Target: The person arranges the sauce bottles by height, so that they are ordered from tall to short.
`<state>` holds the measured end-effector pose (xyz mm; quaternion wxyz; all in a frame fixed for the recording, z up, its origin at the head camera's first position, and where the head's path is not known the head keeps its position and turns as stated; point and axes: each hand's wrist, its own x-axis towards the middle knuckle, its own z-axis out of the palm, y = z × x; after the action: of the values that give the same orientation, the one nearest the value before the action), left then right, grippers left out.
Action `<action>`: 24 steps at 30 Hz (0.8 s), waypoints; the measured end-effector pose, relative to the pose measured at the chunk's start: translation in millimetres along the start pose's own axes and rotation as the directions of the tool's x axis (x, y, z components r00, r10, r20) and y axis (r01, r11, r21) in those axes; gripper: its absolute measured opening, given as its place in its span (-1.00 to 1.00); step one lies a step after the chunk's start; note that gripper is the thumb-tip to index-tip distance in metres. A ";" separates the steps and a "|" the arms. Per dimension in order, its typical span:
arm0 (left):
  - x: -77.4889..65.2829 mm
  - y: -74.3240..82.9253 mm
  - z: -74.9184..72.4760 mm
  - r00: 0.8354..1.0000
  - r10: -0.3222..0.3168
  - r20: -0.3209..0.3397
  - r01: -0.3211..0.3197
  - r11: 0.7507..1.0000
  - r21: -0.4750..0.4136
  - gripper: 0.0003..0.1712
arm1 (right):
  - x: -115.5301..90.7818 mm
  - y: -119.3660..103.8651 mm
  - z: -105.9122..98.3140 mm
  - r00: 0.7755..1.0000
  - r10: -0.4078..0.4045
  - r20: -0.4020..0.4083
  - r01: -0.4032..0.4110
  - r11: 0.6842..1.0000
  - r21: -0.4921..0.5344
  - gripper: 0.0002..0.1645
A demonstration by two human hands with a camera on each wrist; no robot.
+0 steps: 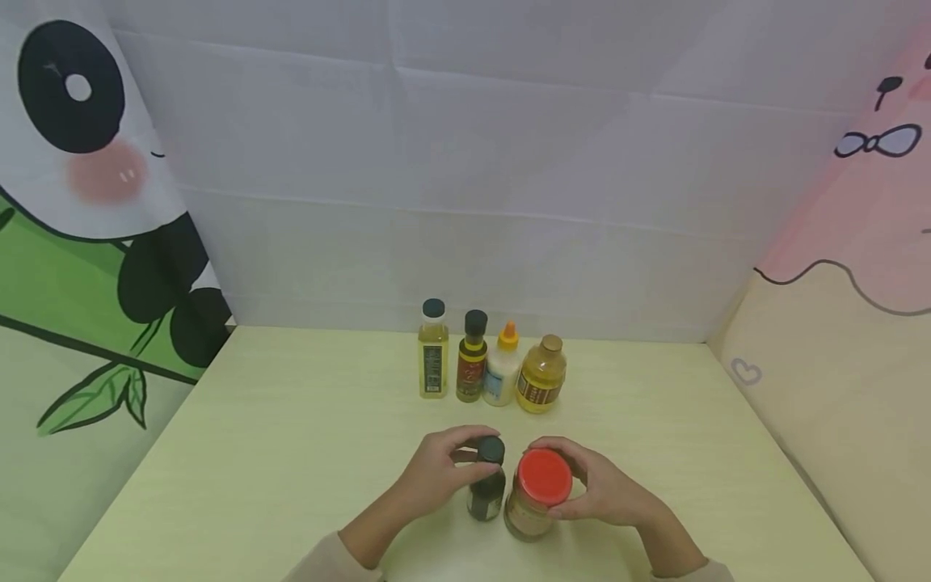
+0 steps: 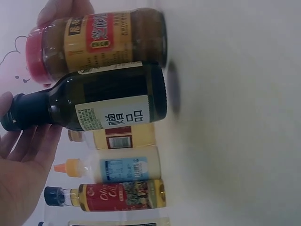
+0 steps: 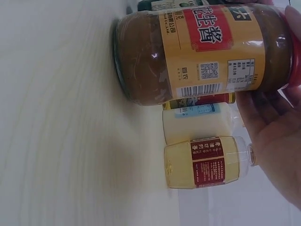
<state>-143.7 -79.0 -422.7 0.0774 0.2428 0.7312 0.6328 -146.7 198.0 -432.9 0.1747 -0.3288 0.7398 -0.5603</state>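
My left hand [image 1: 440, 469] pinches the black cap of a small dark glass bottle [image 2: 117, 101], thumb on one side and fingers on the other. The bottle stands upright, a white label on its side. Just to its right, my right hand [image 1: 598, 485] grips a jar of brown peanut-sesame paste [image 3: 146, 56] near its red lid [image 1: 545, 477]. The jar carries a yellow label with a red panel. In the left wrist view the jar and the dark bottle overlap, side by side. Both hands are near the table's front, before a row of bottles.
Behind the hands stand an oil bottle with a dark cap [image 1: 433, 356], an olive oil bottle [image 1: 472, 368], a white squeeze bottle with an orange tip [image 1: 500, 376] and a rounded golden oil bottle [image 1: 542, 376]. A pale cloth wall [image 1: 465, 202] rises behind the table [image 1: 291, 428].
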 end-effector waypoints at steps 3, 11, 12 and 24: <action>2.7 7.6 -1.5 1.000 0.011 0.000 -0.011 1.000 0.017 -0.58 | -0.6 -1.5 0.0 1.000 0.003 0.002 -0.003 1.000 0.000 -0.23; 9.1 19.1 -3.3 1.000 0.009 -0.001 -0.009 1.000 0.029 -0.59 | -2.5 -1.1 0.8 1.000 0.023 0.008 -0.023 1.000 0.007 -0.22; 9.9 19.9 -3.5 1.000 0.010 -0.004 -0.010 1.000 0.030 -0.59 | -2.5 -1.1 0.7 1.000 0.023 0.010 -0.023 1.000 0.011 -0.22; 25.1 29.0 -11.4 1.000 0.004 -0.031 -0.001 0.995 0.099 -0.56 | -2.3 -1.8 -0.4 1.000 -0.009 0.026 0.009 1.000 0.013 -0.21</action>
<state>-162.9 -75.3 -387.9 0.0531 0.2372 0.7625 0.5995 -144.7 199.6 -431.4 0.1839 -0.3383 0.7325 -0.5614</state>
